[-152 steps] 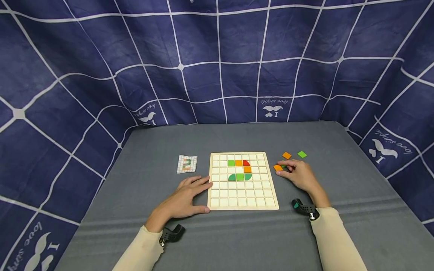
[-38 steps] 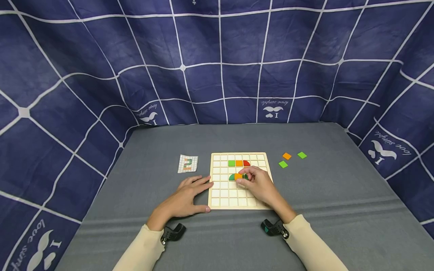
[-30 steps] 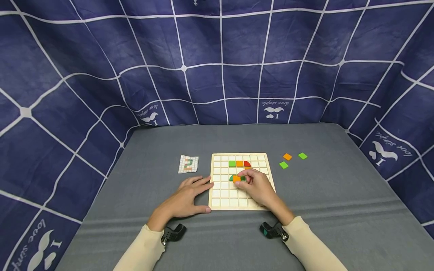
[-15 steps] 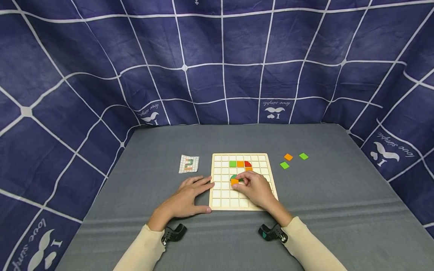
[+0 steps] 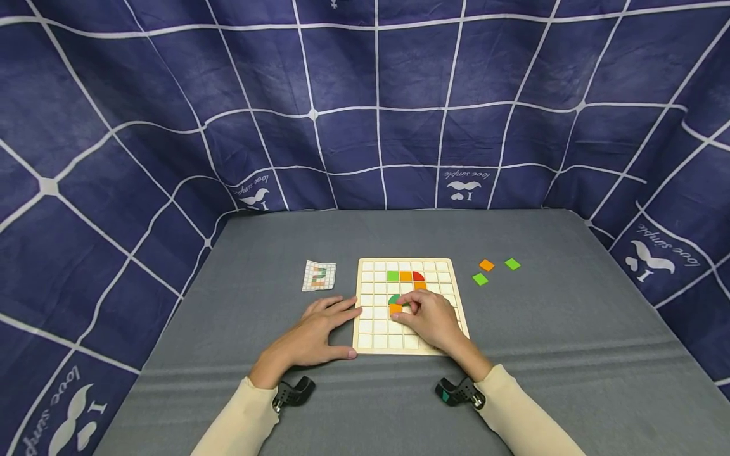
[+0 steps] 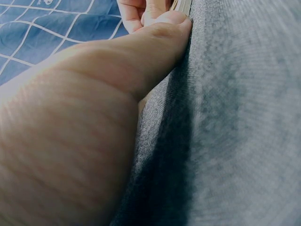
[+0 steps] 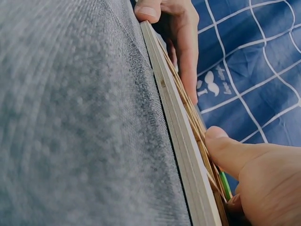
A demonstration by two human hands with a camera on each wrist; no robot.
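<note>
A pale wooden grid board (image 5: pixel 376 342) lies flat on the table. My left hand (image 5: pixel 305 335) rests at its left edge with straight, spread fingers touching the frame. Above the board's middle, my right hand (image 5: pixel 432 320) pinches an orange square tile (image 5: pixel 396 310) between thumb and finger, at the cell just below a dark green rounded tile (image 5: pixel 394 298). A green square (image 5: pixel 393 276), an orange square (image 5: pixel 405 276) and a red rounded tile (image 5: pixel 418 276) form a row higher up. Under the red one sits another orange tile (image 5: pixel 419 285). My right hand covers the cells below it.
Right of the board lie a loose orange tile (image 5: pixel 486 265) and two loose green tiles, one nearer (image 5: pixel 480 279) and one farther (image 5: pixel 512 264). A small printed pattern card (image 5: pixel 319 276) lies to the left. A blue curtain (image 5: pixel 410 139) hangs behind the grey table (image 5: pixel 365 405).
My right hand has taken an orange tile from the loose ones and carried it left onto the board, then down to the cell below the dark green tile. The left hand has stayed put.
</note>
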